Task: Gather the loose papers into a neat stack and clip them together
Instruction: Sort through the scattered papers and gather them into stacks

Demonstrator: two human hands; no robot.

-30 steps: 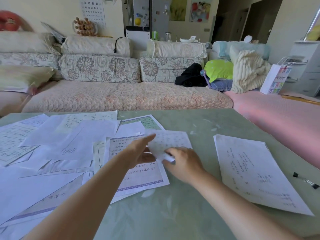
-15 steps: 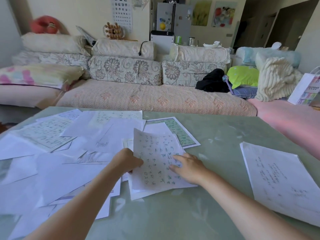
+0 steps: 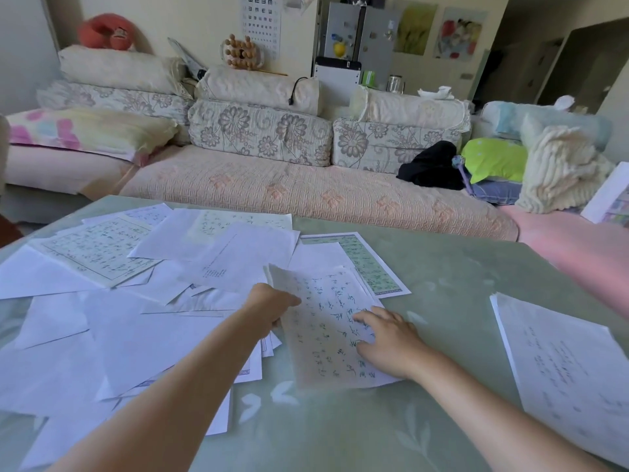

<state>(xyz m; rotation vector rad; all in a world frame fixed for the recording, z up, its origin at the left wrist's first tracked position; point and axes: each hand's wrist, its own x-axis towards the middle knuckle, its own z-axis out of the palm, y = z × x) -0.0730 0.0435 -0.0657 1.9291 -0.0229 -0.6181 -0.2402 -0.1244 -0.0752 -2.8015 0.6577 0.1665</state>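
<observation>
Papers [image 3: 119,301] everywhere on the left of the table [image 3: 442,284], so gathering's barely begun imo. Left hand [image 3: 269,306] pinches the edge of a handwritten sheet [image 3: 323,335], right hand [image 3: 388,342] lies on it, fingers spread flat. Next up: slide it onto the pile [image 3: 565,369] at right, edges squared. No clip in sight.

Bare table [image 3: 452,301] lies between the scattered papers [image 3: 143,321] and the right-hand stack [image 3: 565,366].

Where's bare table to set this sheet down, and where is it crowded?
Bare tabletop runs between the handwritten sheet and the right-side stack, and along the near edge. The left half is crowded with overlapping loose papers.
</observation>
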